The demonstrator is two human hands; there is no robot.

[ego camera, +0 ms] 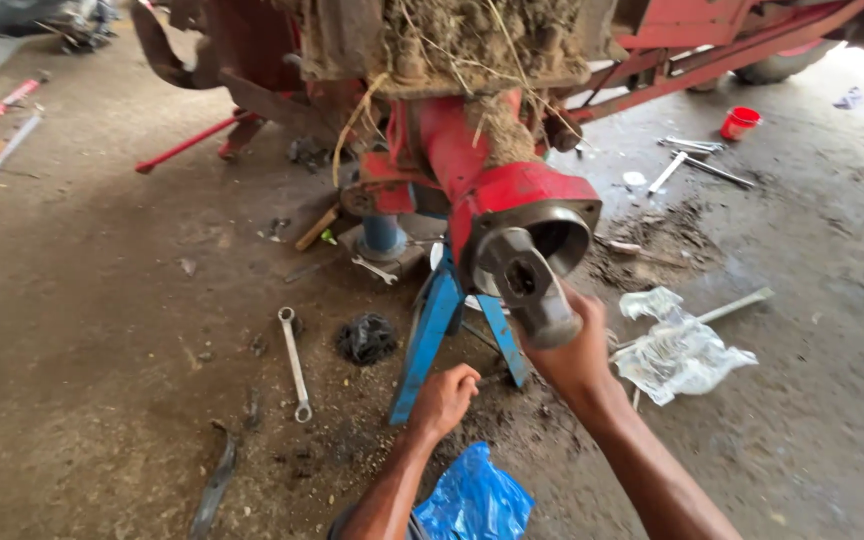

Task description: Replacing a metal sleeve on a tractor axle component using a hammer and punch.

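Red, mud-caked axle housing rests on a blue stand over the concrete floor, its open round flange facing me. I note my right hand wrapped around a grey metal shaft piece at that flange mouth. My left hand is curled shut low beside the stand's leg; a spanner lies nearby.

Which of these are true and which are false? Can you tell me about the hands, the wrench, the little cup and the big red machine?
1. The right hand holds a grey metal part at the red housing. True.
2. The left hand holds the wrench. False: the wrench lies apart on the floor.
3. The stand is blue. True.
4. The small cup is green. False: it is red.
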